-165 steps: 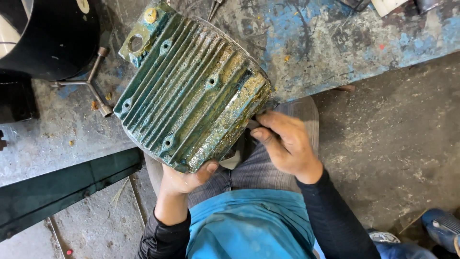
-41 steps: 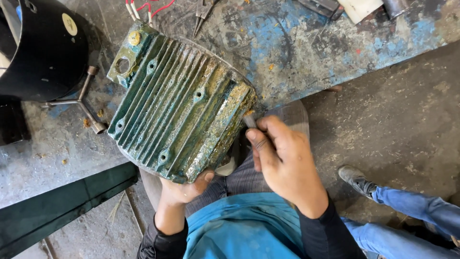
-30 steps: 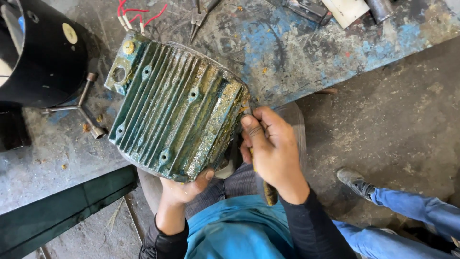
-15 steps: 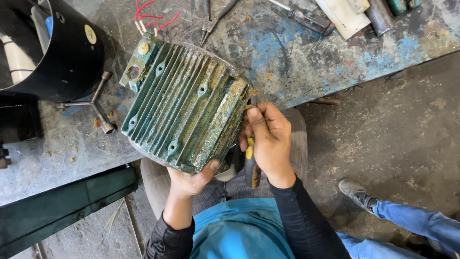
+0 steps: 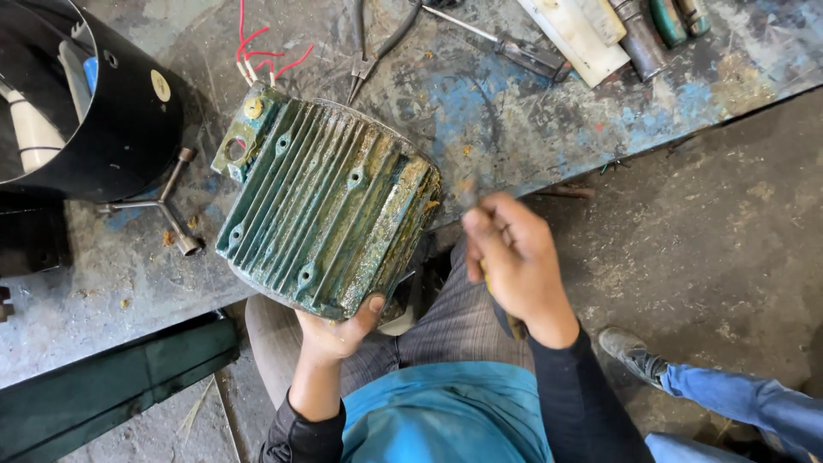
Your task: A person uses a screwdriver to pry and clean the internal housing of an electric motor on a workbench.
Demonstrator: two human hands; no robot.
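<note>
Right hand (image 5: pixel 519 261) has pulled off the motor housing (image 5: pixel 330 206), gripping a tool; left hand (image 5: pixel 339 330) props it.

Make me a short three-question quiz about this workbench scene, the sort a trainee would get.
1. True or false: the left hand grips the lower edge of the green ribbed motor housing.
2. Which lies on the bench nearest the red wires? A) pliers B) a hammer C) a paint brush
3. What does the right hand hold, and does it touch the housing?

Key
1. True: its thumb presses on the housing's rim.
2. A: the pliers lie just right of the wires.
3. A slim tool with a yellowish handle, too blurred to name; the hand is clear of the housing, to its right.
</note>
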